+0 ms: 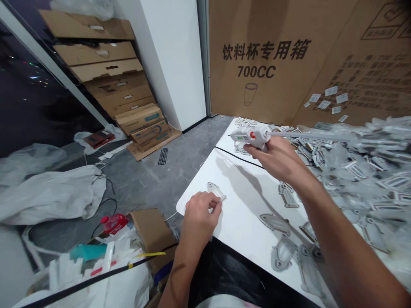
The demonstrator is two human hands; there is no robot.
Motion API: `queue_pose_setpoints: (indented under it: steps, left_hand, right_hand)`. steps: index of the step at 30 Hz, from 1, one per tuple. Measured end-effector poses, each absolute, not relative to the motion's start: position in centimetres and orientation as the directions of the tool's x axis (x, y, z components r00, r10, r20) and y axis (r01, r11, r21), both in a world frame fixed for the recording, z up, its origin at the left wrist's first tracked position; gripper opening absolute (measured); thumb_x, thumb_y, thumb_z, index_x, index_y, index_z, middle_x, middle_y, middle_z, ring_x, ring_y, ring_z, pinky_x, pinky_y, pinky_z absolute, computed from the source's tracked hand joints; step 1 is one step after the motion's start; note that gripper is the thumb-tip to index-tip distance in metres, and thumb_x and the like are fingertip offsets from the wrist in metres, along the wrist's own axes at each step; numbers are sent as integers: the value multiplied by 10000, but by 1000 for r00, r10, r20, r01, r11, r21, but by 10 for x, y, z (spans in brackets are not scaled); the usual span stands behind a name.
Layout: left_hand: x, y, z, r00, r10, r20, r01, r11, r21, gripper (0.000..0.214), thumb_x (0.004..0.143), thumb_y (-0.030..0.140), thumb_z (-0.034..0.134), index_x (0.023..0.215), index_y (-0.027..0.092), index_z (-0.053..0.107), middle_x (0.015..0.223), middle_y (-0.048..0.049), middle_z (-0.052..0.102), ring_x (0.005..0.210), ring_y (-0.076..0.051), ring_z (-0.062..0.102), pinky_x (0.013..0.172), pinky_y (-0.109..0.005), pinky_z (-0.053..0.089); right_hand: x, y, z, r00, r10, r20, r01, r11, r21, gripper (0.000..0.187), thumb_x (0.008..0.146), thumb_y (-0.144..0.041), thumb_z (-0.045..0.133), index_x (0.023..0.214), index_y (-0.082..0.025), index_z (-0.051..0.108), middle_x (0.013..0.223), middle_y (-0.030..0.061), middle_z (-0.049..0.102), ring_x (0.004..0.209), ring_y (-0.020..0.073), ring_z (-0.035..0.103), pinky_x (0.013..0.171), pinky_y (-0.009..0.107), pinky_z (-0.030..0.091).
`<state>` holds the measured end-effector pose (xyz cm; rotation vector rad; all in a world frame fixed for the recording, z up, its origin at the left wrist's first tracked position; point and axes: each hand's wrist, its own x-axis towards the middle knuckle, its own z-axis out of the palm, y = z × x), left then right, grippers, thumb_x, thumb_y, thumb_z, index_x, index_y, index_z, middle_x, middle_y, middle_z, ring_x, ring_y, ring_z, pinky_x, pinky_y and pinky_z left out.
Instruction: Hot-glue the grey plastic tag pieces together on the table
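My right hand (276,155) is closed round a white glue gun (248,136) with a clear glue stick trailing from its back; the nozzle points left above the white table (244,218). My left hand (199,213) rests near the table's left corner, fingers pinched on a small clear plastic-wrapped piece (215,190) lying flat. Several grey cut-out pieces (275,222) lie on the table between my arms.
A heap of bagged grey pieces (362,162) fills the table's right side. A large cardboard box (289,55) marked 700CC stands behind. Flattened cartons (112,77) lean at the left; white bags (51,192), a red item (114,222) and cables lie on the floor.
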<state>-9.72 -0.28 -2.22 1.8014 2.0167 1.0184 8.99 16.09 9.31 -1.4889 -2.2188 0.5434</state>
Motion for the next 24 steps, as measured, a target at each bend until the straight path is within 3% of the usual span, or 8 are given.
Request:
queue_pose_setpoints:
  steps: [4, 9, 11, 15, 19, 24]
  left_hand:
    - [-97, -2, -19, -265, 927, 267, 746, 21, 665, 184, 862, 197, 753, 991, 255, 634, 841, 23, 651, 818, -192, 635, 812, -357, 520]
    - [-103, -2, -20, -251, 915, 316, 791, 6, 611, 670, 840, 268, 802, 1423, 244, 473, 1385, -110, 578, 1276, -306, 531, 1105, -493, 452]
    - [-106, -1, -24, -231, 928, 293, 802, 11, 597, 794, 845, 287, 805, 1519, 254, 388, 1474, -120, 550, 1357, -329, 489, 1151, -527, 412]
    - [-110, 1, -31, -276, 923, 267, 813, 76, 577, 778, 863, 302, 797, 1528, 267, 393, 1400, -103, 626, 1350, -335, 518, 1124, -536, 416]
    - [-111, 3, -31, -277, 920, 277, 829, 83, 553, 774, 852, 338, 817, 1512, 261, 418, 1340, -99, 644, 1278, -342, 548, 1072, -522, 434]
    - [-112, 0, -30, -373, 875, 310, 860, 200, 469, 887, 756, 556, 893, 1472, 220, 493, 1197, -113, 604, 1177, -383, 535, 1023, -537, 433]
  right_hand:
    - [91, 162, 92, -377, 918, 121, 745, 378, -549, 382, 948, -521, 571, 701, -243, 483, 656, 19, 576, 658, 206, 523, 591, 321, 323]
    - [92, 163, 92, -376, 921, 104, 760, 371, -533, 388, 963, -524, 547, 702, -238, 519, 634, 25, 573, 661, 214, 536, 599, 319, 339]
    - [94, 164, 92, -422, 901, 101, 759, 412, -503, 375, 967, -506, 551, 709, -235, 519, 654, 23, 581, 667, 209, 536, 602, 314, 332]
    - [101, 164, 92, -606, 796, -9, 697, 524, -490, 347, 989, -494, 550, 766, -228, 565, 752, 19, 635, 694, 198, 550, 615, 305, 334]
    - [107, 165, 90, -727, 673, -136, 624, 565, -539, 288, 973, -494, 607, 848, -242, 667, 872, 19, 702, 855, 220, 619, 696, 278, 406]
    - [107, 167, 87, -683, 718, -137, 668, 537, -516, 308, 999, -511, 568, 953, -245, 715, 1000, 55, 733, 930, 250, 641, 730, 294, 434]
